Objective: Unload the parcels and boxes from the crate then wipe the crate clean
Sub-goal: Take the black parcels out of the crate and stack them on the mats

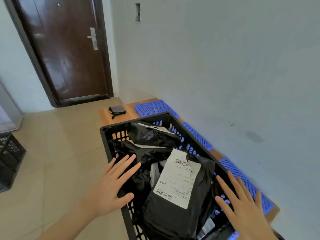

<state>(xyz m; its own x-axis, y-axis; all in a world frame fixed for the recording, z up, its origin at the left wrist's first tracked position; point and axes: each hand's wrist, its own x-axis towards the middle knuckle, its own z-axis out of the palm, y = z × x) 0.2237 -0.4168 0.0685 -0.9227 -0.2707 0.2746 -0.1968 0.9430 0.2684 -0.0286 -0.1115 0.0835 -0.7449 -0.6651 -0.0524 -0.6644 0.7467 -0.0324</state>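
Since both hands — left hand [110, 186], right hand [242, 203] — hover spread and empty, I'd grasp the soft, light parcel [174, 193] by its sides.

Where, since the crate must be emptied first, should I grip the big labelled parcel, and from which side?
Grip its long side edges from above, one hand each: the labelled parcel lies topmost in the crate, label up, with the left hand and right hand either side.
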